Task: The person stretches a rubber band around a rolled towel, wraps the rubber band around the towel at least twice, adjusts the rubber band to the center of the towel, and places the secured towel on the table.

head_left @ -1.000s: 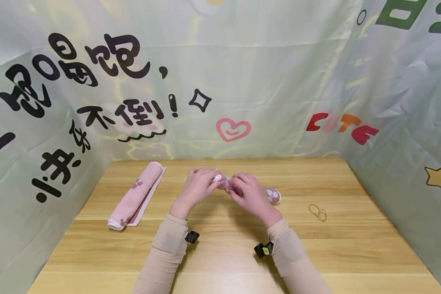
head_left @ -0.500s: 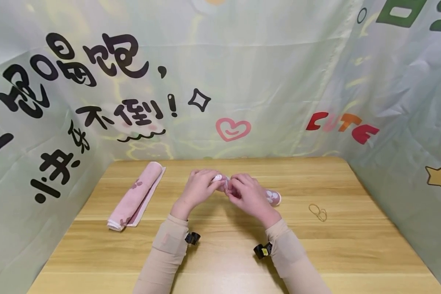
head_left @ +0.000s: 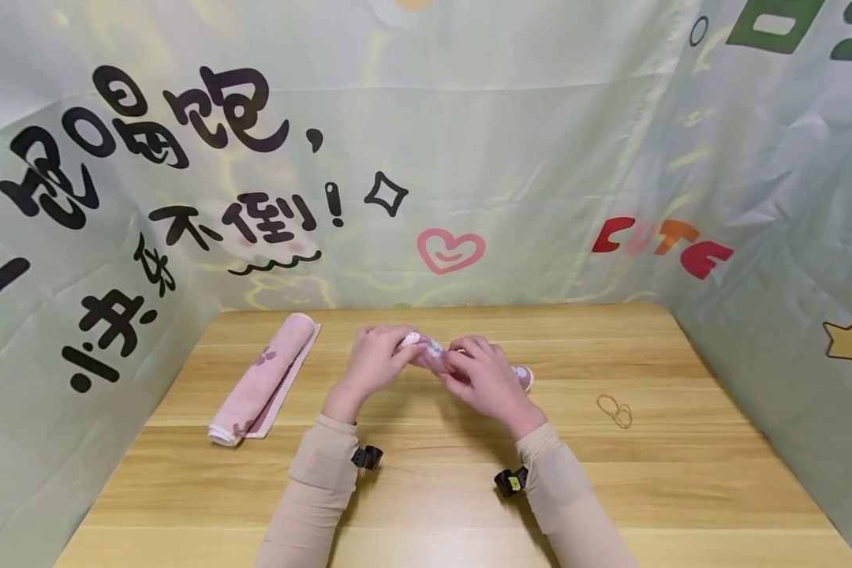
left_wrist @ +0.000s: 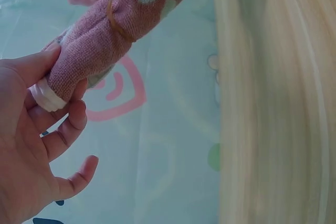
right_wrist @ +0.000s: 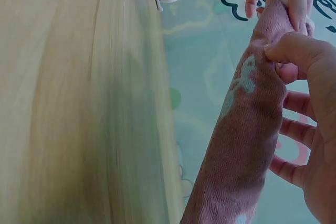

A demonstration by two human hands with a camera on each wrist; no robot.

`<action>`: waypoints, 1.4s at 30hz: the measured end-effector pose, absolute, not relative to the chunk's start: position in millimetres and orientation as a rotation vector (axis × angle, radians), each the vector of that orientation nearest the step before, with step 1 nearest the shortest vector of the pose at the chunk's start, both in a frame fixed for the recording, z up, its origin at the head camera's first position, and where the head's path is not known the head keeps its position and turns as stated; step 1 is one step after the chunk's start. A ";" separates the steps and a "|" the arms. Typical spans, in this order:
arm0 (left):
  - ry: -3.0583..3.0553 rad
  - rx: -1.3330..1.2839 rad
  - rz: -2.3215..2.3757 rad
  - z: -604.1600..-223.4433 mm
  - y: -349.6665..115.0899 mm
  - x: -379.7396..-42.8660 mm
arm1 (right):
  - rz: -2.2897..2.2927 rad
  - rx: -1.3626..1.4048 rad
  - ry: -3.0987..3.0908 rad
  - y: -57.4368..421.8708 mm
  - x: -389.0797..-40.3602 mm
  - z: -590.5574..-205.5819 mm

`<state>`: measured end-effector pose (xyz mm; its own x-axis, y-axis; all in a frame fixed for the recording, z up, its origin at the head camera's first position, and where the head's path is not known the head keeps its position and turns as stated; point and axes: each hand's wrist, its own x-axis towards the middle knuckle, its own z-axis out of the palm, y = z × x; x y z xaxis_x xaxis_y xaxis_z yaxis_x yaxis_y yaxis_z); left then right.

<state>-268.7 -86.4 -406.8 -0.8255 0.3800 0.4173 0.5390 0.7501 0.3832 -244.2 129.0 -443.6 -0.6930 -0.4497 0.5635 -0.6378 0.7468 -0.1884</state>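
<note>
A rolled dusky-pink towel [left_wrist: 89, 56] with pale flower patterns is held up between both hands, above the wooden table. My left hand [head_left: 376, 359] pinches its white-edged end between thumb and fingers, the little finger standing away in the left wrist view. A thin tan rubber band [left_wrist: 116, 24] circles the roll, drawing the cloth in. Right at that band, my right hand [head_left: 486, 383] grips the roll, thumb [right_wrist: 294, 48] on top and fingers behind. The roll's far end [head_left: 524, 376] sticks out past the right hand.
A second rolled towel [head_left: 266, 379], lighter pink with a loose flap, lies at the table's left. Loose rubber bands [head_left: 614, 411] lie to the right of the hands. Printed fabric walls [head_left: 525, 173] enclose the table [head_left: 426, 505] at the back and sides.
My left hand has shifted slightly left with its end of the towel, and more of the roll shows between the hands. The roll's right end has drawn a little left.
</note>
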 end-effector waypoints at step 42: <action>-2.680 -0.454 -1.167 -400.0 -93.4 -270.8 | 0.664 0.933 -2.226 125.1 -246.3 -445.2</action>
<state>-270.8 -93.4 -400.0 -0.9367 0.2037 0.2849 0.3473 0.6447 0.6810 -246.3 125.1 -445.2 -0.5527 -0.4395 0.7081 -0.7557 0.6226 -0.2033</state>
